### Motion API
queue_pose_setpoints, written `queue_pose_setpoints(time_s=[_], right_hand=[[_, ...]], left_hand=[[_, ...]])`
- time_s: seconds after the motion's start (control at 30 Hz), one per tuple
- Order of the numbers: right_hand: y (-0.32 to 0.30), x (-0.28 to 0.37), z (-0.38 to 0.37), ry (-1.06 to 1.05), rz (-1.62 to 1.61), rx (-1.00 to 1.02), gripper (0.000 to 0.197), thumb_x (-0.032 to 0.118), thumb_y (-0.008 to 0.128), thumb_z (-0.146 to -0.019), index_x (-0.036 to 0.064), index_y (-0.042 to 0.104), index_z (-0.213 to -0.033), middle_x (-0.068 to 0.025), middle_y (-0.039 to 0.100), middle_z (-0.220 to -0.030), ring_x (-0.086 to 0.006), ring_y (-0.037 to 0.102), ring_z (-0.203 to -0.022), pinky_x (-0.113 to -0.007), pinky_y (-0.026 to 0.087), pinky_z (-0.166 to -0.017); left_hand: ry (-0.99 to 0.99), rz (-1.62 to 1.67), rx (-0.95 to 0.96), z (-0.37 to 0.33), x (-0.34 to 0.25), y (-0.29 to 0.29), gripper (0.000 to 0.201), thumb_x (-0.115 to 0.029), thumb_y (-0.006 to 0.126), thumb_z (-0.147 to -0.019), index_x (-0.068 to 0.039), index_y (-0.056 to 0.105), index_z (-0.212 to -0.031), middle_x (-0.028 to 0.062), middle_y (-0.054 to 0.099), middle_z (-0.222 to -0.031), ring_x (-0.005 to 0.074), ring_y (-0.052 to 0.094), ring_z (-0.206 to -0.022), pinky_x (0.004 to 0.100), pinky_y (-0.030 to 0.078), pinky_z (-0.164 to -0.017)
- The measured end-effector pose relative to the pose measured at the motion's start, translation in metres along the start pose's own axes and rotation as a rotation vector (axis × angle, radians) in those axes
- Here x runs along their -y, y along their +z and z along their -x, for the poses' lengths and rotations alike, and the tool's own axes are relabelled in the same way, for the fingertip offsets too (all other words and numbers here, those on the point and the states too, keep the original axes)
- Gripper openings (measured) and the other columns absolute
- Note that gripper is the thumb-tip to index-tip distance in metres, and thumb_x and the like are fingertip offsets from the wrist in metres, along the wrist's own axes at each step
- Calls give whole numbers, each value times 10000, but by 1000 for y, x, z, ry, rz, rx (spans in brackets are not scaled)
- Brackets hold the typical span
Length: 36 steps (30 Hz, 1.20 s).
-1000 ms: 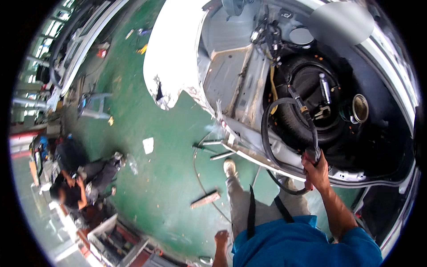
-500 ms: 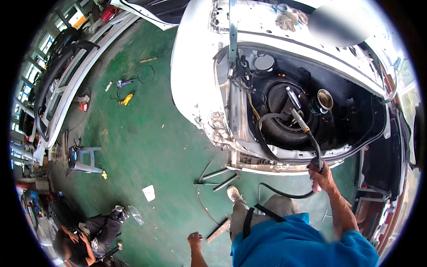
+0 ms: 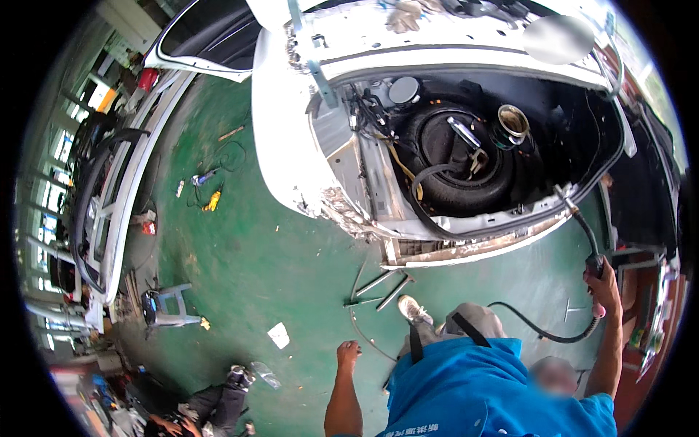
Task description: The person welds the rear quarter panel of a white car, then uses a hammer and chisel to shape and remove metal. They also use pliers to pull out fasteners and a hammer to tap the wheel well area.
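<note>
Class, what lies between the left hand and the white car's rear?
In the head view, metal bars and a thin cable lie on the green floor.

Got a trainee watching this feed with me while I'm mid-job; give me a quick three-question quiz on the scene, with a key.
1. Which of the wearer's hands grips the cabled tool?
2. On the floor, the power tool beside the purple-blue one is mainly: A) red, B) yellow, C) white.
3. True or false: the spare tyre lies on the floor.

Key:
1. The right hand.
2. B.
3. False; it lies in the boot of the white car.
</note>
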State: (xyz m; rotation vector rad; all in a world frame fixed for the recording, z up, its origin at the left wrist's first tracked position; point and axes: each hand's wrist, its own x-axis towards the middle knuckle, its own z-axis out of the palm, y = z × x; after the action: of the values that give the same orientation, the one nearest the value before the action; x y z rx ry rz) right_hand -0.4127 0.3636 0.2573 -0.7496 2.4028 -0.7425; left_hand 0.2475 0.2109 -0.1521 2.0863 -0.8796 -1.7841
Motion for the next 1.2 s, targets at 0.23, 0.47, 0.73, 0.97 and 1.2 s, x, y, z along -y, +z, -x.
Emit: queue_pose_setpoints(time_s=[0.23,0.47,0.73,0.97,1.2], right_hand=[[69,-27,37,73,-277,-93,305,65,677,-808,44,553,-1086,-22,580,-839,-98,537,-692,-273,465,-603],[154,-23,9,-86,-359,83,458,86,744,-819,36,514,-1212,-70,648,-937,-167,598,-858,-334,498,-789],[200,-12,-55,-128,-316,170,472,152,751,-805,28,515,-1194,-178,652,-906,-314,650,-837,-403,509,-780],[200,13,-117,-170,-298,255,414,163,740,-822,23,503,-1131,-192,624,-855,-321,610,-762,-426,497,-736],[198,23,-178,-81,-284,322,429,190,723,-846,20,505,-1174,-187,610,-855,-281,582,-769,-413,497,-751]], left_hand=[[27,-94,2,-6,-61,-7,250,-158,605,-938,57,627,-1063,116,678,-868,184,660,-716,301,580,-638],[118,-135,-35,20,-106,-14,266,-193,644,-956,36,630,-1090,117,690,-888,190,674,-735,300,567,-656],[-44,100,108,61,-27,-52,270,-243,474,-991,-37,608,-1101,124,655,-953,244,652,-784,322,511,-656],[-252,89,-14,79,14,4,287,-213,449,-989,-36,591,-1165,122,609,-961,249,599,-795,317,487,-646],[7,28,-164,126,-106,95,335,-265,608,-978,1,630,-1182,128,703,-977,207,683,-844,310,533,-751]])
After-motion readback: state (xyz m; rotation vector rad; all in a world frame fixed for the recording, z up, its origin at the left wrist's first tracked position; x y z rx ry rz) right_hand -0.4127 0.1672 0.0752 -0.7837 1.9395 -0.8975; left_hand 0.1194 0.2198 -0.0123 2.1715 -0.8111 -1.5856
